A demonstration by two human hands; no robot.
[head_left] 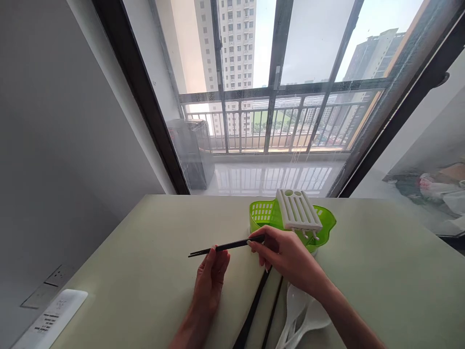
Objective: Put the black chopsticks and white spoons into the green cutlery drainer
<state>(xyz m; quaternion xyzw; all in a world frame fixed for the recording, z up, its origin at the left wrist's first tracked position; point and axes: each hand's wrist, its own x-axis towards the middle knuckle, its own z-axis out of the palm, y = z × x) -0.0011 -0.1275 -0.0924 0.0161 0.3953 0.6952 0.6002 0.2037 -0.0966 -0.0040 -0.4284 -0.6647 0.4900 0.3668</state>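
Indoors, both hands pinch black chopsticks above a pale table by the window.

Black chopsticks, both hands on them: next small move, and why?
Probably lift the pair of thin black chopsticks toward the green plastic slotted holder just behind. The right hand pinches their thick end and the left hand steadies the middle, level above the pale table.

No text can be read; the white remote, down to the left of the left hand, bears markings, perhaps button labels, too blurred
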